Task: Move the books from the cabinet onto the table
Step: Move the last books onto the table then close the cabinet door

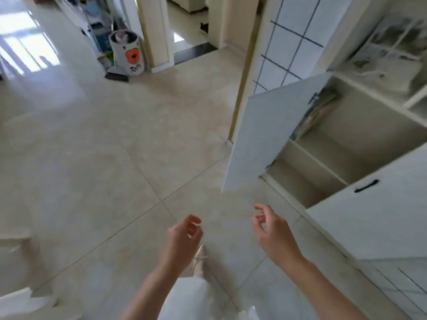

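A white cabinet (360, 225) stands at the right with its left door (263, 135) swung open. Several books (316, 114) lean upright at the left end of the upper shelf, partly hidden behind the open door. The shelf below them looks bare. My left hand (183, 236) and my right hand (270, 227) hang in front of me over the floor, left of and below the cabinet opening. Both hold nothing, fingers loosely curled. No table surface is plainly in view.
A shut cabinet door with a black handle (366, 186) is at the right. A white bin (128, 53) and a broom head (116, 73) stand by a doorway at the back. A white edge (27, 303) shows at the lower left. Open tiled floor lies between.
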Tool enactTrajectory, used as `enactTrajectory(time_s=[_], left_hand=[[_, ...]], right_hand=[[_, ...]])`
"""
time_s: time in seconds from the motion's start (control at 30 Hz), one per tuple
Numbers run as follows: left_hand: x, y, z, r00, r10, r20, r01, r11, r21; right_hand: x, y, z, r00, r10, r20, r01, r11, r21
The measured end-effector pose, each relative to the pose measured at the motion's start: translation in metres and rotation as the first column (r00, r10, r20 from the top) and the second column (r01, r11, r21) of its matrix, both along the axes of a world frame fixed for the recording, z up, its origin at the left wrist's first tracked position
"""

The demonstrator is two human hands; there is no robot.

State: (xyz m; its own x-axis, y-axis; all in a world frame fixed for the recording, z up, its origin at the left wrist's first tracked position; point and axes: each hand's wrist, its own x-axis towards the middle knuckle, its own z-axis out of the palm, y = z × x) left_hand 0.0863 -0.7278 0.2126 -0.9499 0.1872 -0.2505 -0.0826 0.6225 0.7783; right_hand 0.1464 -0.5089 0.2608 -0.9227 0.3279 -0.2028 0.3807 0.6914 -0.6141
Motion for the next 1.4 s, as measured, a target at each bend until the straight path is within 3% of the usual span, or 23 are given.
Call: enactTrajectory(time_s=[0.2, 0.43, 0.7, 0.83, 1.0, 1.07, 1.17, 1.3, 1.4], left_hand=[[-0.072, 0.132, -0.014, 0.952, -0.299, 0.067, 0.303, 0.952, -0.052], [-0.165, 0.29, -0.007, 0.871, -0.491, 0.026, 0.492, 0.87, -0.039], [-0.218, 0.44, -0.02, 0.802, -0.593, 0.078, 0.596, 0.803, -0.023], [-0.229, 0.492, -0.034, 0.767, -0.632, 0.107, 0.641, 0.763, -0.089], [-0.249, 0.555, -0.051, 0.808, -0.582, 0.092, 0.589, 0.798, -0.13], [-0.258, 0.583, -0.061, 0.835, -0.543, 0.09, 0.55, 0.826, -0.121], [-0.276, 0.622, -0.08, 0.873, -0.485, 0.047, 0.487, 0.868, -0.097], [-0.301, 0.662, -0.097, 0.909, -0.413, -0.055, 0.411, 0.911, -0.045], [-0.322, 0.685, -0.111, 0.904, -0.378, -0.201, 0.383, 0.924, -0.015]], right_hand=[[-0.028, 0.128, -0.008, 0.955, -0.298, 0.003, 0.298, 0.955, 0.013], [-0.101, 0.263, 0.002, 0.904, -0.426, 0.043, 0.423, 0.904, 0.053], [-0.148, 0.396, -0.003, 0.899, -0.427, 0.091, 0.422, 0.904, 0.069], [-0.169, 0.452, -0.011, 0.931, -0.333, 0.152, 0.318, 0.941, 0.115], [-0.203, 0.518, -0.034, 0.968, -0.183, 0.174, 0.139, 0.961, 0.239], [-0.223, 0.543, -0.05, 0.966, -0.175, 0.192, 0.146, 0.977, 0.156], [-0.26, 0.574, -0.074, 0.929, -0.325, 0.18, 0.343, 0.936, -0.081], [-0.313, 0.596, -0.092, 0.812, -0.505, 0.292, 0.583, 0.681, -0.443], [-0.348, 0.606, -0.101, 0.8, -0.492, 0.344, 0.597, 0.594, -0.538]])
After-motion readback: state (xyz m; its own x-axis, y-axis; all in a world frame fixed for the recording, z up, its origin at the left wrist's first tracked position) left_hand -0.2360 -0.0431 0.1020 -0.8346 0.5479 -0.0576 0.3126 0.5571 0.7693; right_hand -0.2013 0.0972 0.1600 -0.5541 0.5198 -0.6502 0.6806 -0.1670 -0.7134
